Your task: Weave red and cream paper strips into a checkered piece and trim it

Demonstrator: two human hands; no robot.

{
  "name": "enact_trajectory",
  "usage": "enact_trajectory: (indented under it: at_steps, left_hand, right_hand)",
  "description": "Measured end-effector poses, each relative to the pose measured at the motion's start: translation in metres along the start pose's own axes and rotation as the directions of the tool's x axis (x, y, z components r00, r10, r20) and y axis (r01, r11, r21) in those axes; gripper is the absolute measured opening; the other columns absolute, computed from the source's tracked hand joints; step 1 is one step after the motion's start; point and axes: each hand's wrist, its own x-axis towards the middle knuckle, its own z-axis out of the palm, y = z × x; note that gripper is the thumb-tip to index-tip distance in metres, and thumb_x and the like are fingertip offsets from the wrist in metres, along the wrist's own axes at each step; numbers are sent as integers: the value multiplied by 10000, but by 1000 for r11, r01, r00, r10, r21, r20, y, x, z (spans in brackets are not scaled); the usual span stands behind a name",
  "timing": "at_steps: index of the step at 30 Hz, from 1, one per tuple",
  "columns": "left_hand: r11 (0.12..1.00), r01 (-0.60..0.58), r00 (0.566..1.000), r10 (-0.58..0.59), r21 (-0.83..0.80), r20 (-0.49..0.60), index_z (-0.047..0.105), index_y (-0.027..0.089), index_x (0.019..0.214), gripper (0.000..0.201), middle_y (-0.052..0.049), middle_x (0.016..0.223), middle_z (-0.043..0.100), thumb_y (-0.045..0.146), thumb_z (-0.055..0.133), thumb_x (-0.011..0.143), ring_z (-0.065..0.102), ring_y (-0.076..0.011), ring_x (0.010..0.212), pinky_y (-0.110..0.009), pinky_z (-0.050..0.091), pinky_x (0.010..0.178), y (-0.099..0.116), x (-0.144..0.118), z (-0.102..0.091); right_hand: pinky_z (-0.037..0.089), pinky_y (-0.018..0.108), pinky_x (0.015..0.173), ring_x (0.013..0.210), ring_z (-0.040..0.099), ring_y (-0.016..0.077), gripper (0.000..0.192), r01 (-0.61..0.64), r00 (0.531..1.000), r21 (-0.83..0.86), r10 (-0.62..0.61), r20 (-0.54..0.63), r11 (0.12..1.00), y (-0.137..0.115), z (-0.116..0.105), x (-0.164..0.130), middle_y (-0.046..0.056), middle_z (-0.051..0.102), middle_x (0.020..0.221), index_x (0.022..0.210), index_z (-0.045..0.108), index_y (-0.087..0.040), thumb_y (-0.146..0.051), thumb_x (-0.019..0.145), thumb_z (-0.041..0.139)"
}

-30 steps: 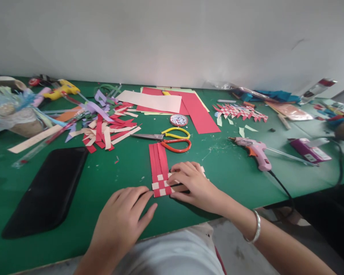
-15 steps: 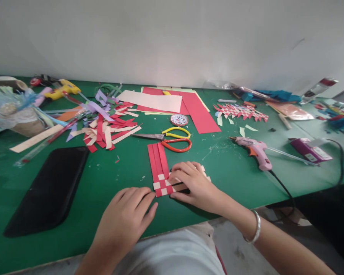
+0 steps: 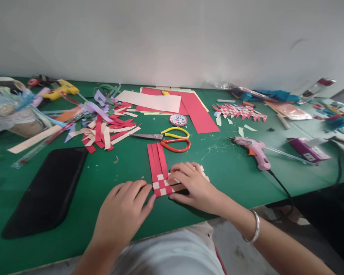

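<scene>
Where red and cream strips cross, flat woven paper mat (image 3: pixel 159 179), both hands' fingers (image 3: pixel 143 191) loose, pressing.

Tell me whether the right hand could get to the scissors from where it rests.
Probably yes. The right hand lies on the woven strips, and the scissors lie just beyond them on the green table, uncovered, with nothing standing between.

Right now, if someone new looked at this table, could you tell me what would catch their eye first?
First, the red-and-cream woven strips at the near edge of the green table, with the right hand flat on them and the left hand touching their left edge. Just behind lie the yellow-and-orange scissors, with a heap of cut paper strips to their left and a pink glue gun to the right.
</scene>
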Motion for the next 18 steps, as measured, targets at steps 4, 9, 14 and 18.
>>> enact_trajectory:
  at_steps: [4,9,14,18]
  left_hand:
    - [1000,-1,1000,2,24,-24,630,149,885,231,-58,795,681,196,405,908,602,-196,673,-329,412,613,0,1,-1]
    - [993,-78,997,78,89,4,626,165,803,269,-39,743,683,161,380,911,603,-191,654,-330,391,622,1,3,-4]
    - [992,-73,997,71,98,21,622,172,786,305,-36,751,687,160,349,922,606,-184,665,-333,385,643,1,4,-4]
    - [987,-94,995,88,131,48,610,176,766,295,-36,703,665,167,357,917,593,-195,638,-342,368,622,2,6,-3]
  right_hand:
    - [294,372,917,996,486,187,244,-1,1000,-5,1,-4,1000,-1,-1,0,50,555,1113,1002,549,-215,-331,804,632]
    - [291,378,918,993,485,195,245,6,1000,6,-6,-3,1000,-1,-1,0,59,555,1116,1011,548,-214,-335,811,621]
    - [296,371,915,994,482,189,253,3,1000,1,-3,-2,1000,-1,-1,0,53,555,1113,1007,549,-212,-333,801,634]
    - [303,371,902,982,484,190,222,2,1000,-10,-2,7,1000,-1,-2,0,54,559,1097,979,551,-214,-330,805,627]
